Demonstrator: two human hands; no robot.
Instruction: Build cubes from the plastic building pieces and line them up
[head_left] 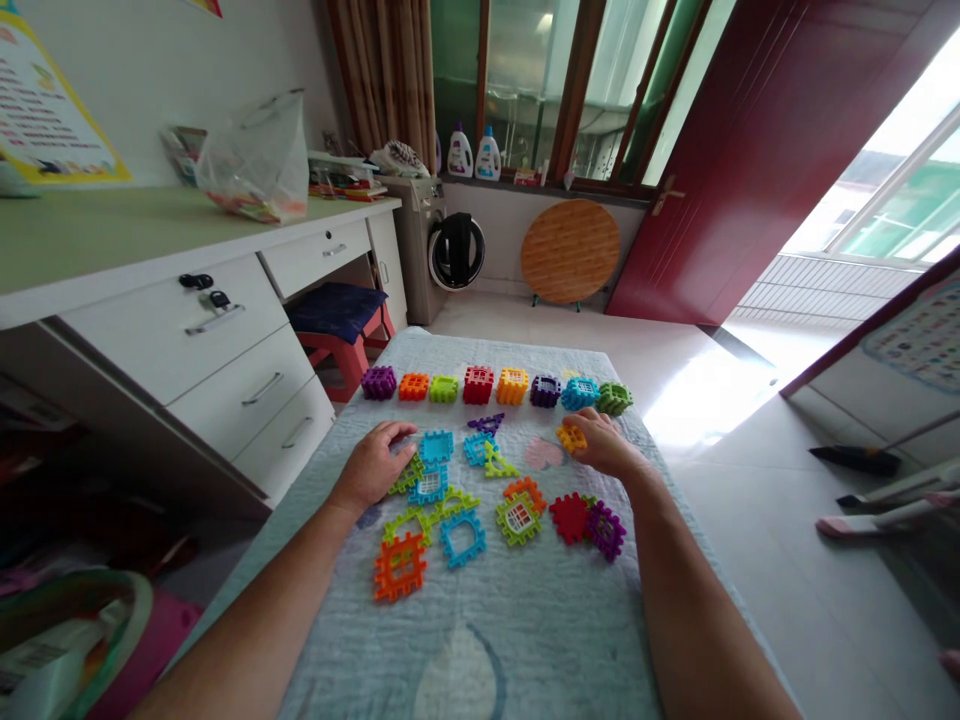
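My right hand (pixel 609 447) grips a yellow-orange interlocking plastic tile (pixel 571 438) at the right of the cloth-covered table. My left hand (pixel 373 466) rests at the left with its fingers stretched out, beside a green tile (pixel 407 476); whether it touches that tile I cannot tell. Loose tiles lie between my hands: a solid blue one (pixel 436 446), a blue window tile (pixel 428 485), a purple triangle (pixel 487 424) and a lime triangle (pixel 499 462). Closer to me are an orange tile (pixel 400 567), a blue frame (pixel 463 539), a lime window tile (pixel 518 519), a red tile (pixel 571 518) and a purple one (pixel 605 530).
Stacks sorted by colour form a row across the far side, from a purple stack (pixel 379 382) to a green stack (pixel 615 398). A pale quilted cloth (pixel 555 630) covers the table. A desk (pixel 150 225) and stool (pixel 341 320) stand left; a red door (pixel 720 150) is at right.
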